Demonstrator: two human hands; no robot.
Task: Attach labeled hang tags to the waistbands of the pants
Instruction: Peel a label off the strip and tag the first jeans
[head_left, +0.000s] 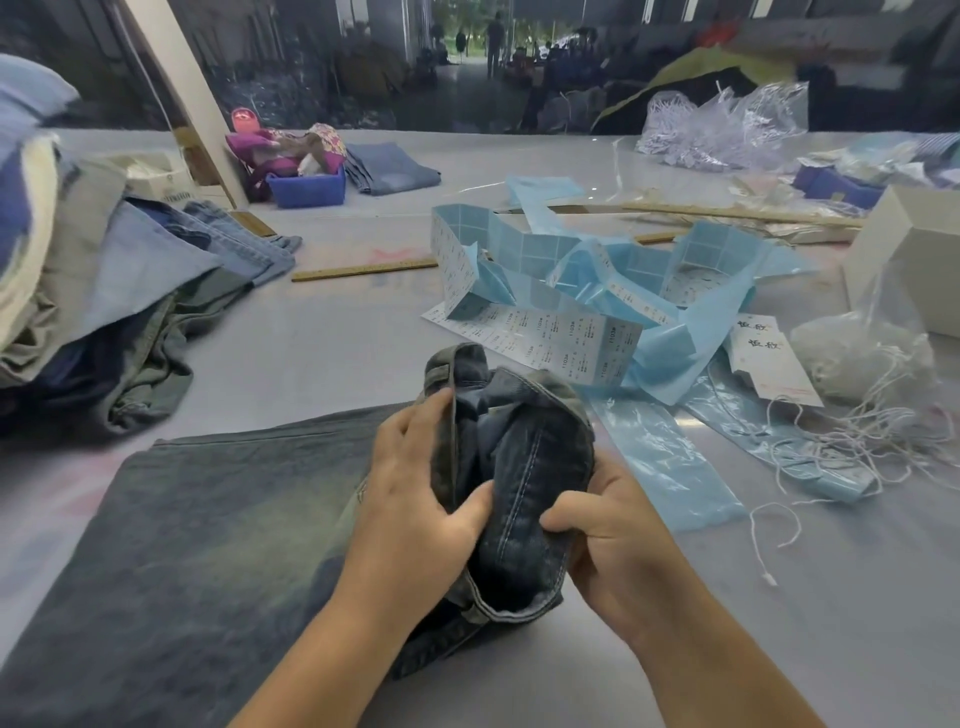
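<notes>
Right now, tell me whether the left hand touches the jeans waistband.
Touching. The head view shows the left hand gripping the jeans waistband, thumb pressed into the fabric.

We see wide pale grey worktop (322, 332), smooth, faint pink and blue smudges on surface. Slanted cream post (182, 98) rises from worktop at far left. Beyond far edge, we look into dim long hall: dark cluttered sides, grey floor aisle (462, 78) running away toward bright doorway with green foliage (467, 21). Distant standing person (494, 39) in aisle, blurred. Light soft and even on worktop, much darker behind. We cannot make out walls clearly.
</notes>
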